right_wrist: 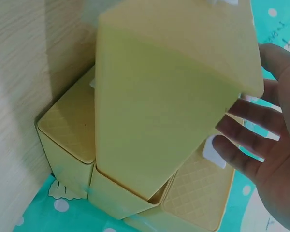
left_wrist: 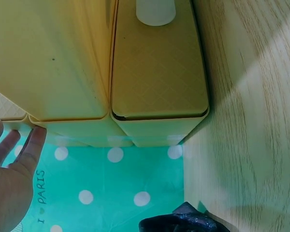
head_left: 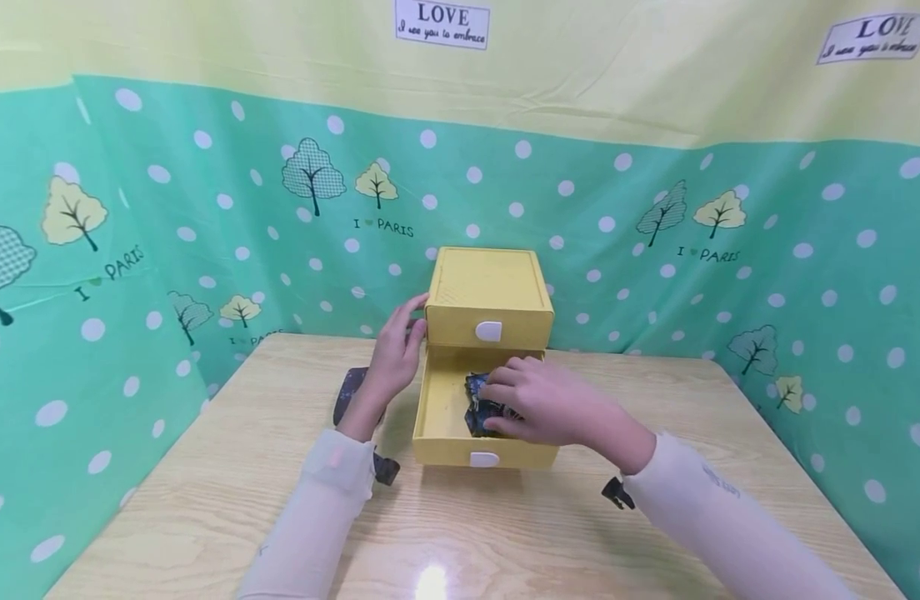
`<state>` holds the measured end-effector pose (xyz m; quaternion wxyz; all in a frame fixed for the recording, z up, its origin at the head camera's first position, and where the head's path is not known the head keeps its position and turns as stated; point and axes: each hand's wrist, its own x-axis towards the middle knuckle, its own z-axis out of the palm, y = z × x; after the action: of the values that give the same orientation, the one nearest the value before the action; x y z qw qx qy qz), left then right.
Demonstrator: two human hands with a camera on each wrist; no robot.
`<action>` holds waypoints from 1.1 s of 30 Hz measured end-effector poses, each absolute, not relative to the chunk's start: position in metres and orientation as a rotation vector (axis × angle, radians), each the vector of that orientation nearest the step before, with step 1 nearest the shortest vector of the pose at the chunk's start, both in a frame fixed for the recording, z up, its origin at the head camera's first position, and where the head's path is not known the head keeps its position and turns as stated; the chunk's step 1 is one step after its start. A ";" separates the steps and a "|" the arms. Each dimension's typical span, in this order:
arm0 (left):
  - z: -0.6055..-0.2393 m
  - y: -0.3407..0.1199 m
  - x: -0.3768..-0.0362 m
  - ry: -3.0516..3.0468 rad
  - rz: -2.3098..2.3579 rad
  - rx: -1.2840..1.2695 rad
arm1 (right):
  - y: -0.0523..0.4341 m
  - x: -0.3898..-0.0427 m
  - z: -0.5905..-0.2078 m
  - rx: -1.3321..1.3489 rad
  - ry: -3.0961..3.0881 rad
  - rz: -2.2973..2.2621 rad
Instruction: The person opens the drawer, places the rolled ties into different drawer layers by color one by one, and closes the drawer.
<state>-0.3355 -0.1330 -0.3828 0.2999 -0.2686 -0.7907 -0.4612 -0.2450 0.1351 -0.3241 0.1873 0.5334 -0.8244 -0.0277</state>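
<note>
A yellow two-drawer box (head_left: pixel 490 287) stands at the back middle of the wooden table (head_left: pixel 205 500). Its upper drawer is pushed in, and its lower drawer (head_left: pixel 436 408) is pulled out toward me. Inside that drawer lies a dark blue packet (head_left: pixel 477 410). My right hand (head_left: pixel 538 400) reaches into the drawer and rests on the packet with its fingers (right_wrist: pixel 246 140) spread and nearly straight. My left hand (head_left: pixel 396 354) lies flat against the box's left side, and its fingertips (left_wrist: pixel 31 142) touch the edge of the box (left_wrist: pixel 154 77).
Another dark packet (head_left: pixel 349 390) lies on the table behind my left wrist and also shows in the left wrist view (left_wrist: pixel 179 223). Green dotted cloth walls (head_left: pixel 655 233) close in the table at the back and on both sides.
</note>
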 end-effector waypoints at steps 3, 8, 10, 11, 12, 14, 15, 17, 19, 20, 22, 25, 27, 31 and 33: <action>-0.381 -0.132 -0.335 -2.105 -1.219 -0.711 | 0.135 -0.239 -0.328 1.523 -2.185 -0.089; -0.379 -0.132 -0.333 -2.111 -1.219 -0.711 | 0.132 -0.230 -0.336 1.530 -1.987 -0.107; -0.379 -0.132 -0.333 -2.110 -1.220 -0.710 | 0.130 -0.227 -0.340 1.526 -1.920 -0.132; -0.379 -0.132 -0.333 -2.111 -1.220 -0.709 | 0.129 -0.225 -0.342 1.526 -1.891 -0.143; -0.379 -0.132 -0.333 -2.112 -1.220 -0.709 | 0.128 -0.224 -0.344 1.523 -1.860 -0.158; -0.380 -0.133 -0.332 -2.113 -1.225 -0.704 | 0.126 -0.221 -0.348 1.515 -1.805 -0.185; -0.380 -0.133 -0.332 -2.114 -1.225 -0.701 | 0.125 -0.219 -0.350 1.508 -1.781 -0.200; -0.381 -0.133 -0.333 -2.117 -1.229 -0.695 | 0.123 -0.217 -0.354 1.495 -1.737 -0.215; -0.381 -0.133 -0.333 -2.117 -1.236 -0.696 | 0.121 -0.215 -0.359 1.484 -1.692 -0.220; -0.381 -0.133 -0.333 -2.118 -1.238 -0.698 | 0.120 -0.214 -0.362 1.482 -1.671 -0.226; -0.382 -0.133 -0.333 -2.117 -1.238 -0.701 | 0.119 -0.211 -0.367 1.478 -1.628 -0.242; -0.382 -0.132 -0.333 -2.117 -1.231 -0.702 | 0.117 -0.207 -0.376 1.477 -1.573 -0.276; -0.382 -0.133 -0.333 -2.116 -1.227 -0.702 | 0.114 -0.204 -0.381 1.472 -1.531 -0.296; -0.381 -0.133 -0.333 -2.116 -1.227 -0.704 | 0.109 -0.198 -0.388 1.471 -1.441 -0.319; -0.381 -0.133 -0.334 -2.118 -1.230 -0.703 | 0.108 -0.194 -0.389 1.472 -1.418 -0.323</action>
<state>-0.3336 -0.1329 -0.3809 0.2923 -0.2639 -0.7949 -0.4615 -0.1940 0.1076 -0.3892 0.5111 0.6114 -0.5890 -0.1340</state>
